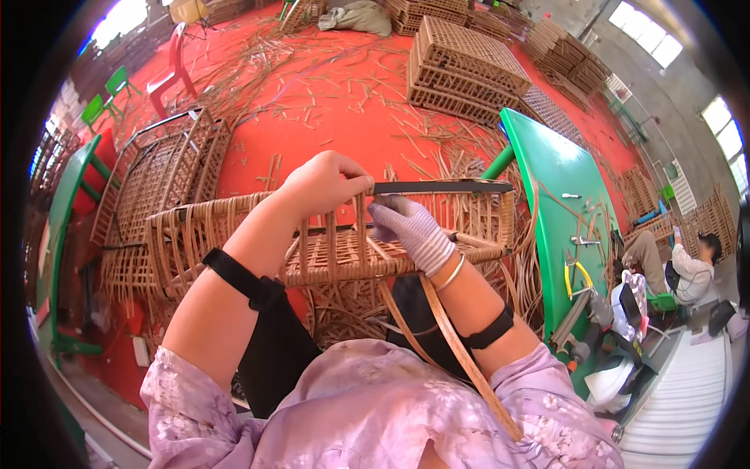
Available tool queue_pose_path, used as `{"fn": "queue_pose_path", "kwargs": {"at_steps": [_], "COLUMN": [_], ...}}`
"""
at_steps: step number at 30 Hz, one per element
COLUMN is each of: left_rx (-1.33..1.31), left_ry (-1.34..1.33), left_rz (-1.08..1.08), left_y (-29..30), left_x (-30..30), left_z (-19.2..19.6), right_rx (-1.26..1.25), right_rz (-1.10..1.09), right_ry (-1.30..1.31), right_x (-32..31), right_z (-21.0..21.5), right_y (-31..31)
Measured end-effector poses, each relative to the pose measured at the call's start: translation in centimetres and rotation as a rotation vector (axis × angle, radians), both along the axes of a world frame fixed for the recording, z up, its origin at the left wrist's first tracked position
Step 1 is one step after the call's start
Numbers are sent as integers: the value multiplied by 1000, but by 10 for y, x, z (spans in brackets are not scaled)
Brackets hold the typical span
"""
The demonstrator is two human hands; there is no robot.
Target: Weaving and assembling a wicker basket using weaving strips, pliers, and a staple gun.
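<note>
Across my lap lies a long woven basket frame [332,270] of brown cane-like strips, its open side up. My bare left hand [324,184] is closed on the far rim, thumb and fingers pinching where the wrapped part meets a bare black rim bar [441,187]. Close by, my right hand [412,230] wears a pale striped glove. Its fingers curl inside the frame just under that bar; what they grip is hidden. A long flat brown strip [465,359] runs from below the right wrist down over my lap. A second, thinner strip [402,320] hangs beside it.
A green table [558,180] at right carries pliers [578,275] and small tools. More woven frames [160,180] lean at left. Stacked crates [469,66] stand ahead on the red floor [312,129], which is littered with strip scraps. A seated person [691,270] is at far right.
</note>
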State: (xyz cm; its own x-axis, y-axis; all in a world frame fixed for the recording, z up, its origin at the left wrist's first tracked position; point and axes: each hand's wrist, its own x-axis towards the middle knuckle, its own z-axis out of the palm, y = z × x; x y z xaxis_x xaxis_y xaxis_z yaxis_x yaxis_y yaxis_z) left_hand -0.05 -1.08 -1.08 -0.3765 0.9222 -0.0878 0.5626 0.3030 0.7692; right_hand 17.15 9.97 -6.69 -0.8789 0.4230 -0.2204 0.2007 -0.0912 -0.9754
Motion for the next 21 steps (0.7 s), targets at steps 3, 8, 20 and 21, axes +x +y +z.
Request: {"fn": "queue_pose_path", "kwargs": {"at_steps": [3, 8, 20, 21], "left_rx": [15, -39, -98, -100], "left_ry": [3, 20, 67, 67], "left_rz": [-8, 22, 56, 56], "left_y": [0, -2, -6, -6], "left_x": [1, 3, 14, 14], "left_z": [-1, 3, 18, 17], "right_rx": [509, 1325, 1525, 1440], "right_rz": [-102, -125, 54, 75], "right_ry": [-63, 95, 21, -35], "right_x": [9, 20, -20, -23], "right_z": [12, 43, 65, 66], "right_y": [-17, -25, 28, 30]}}
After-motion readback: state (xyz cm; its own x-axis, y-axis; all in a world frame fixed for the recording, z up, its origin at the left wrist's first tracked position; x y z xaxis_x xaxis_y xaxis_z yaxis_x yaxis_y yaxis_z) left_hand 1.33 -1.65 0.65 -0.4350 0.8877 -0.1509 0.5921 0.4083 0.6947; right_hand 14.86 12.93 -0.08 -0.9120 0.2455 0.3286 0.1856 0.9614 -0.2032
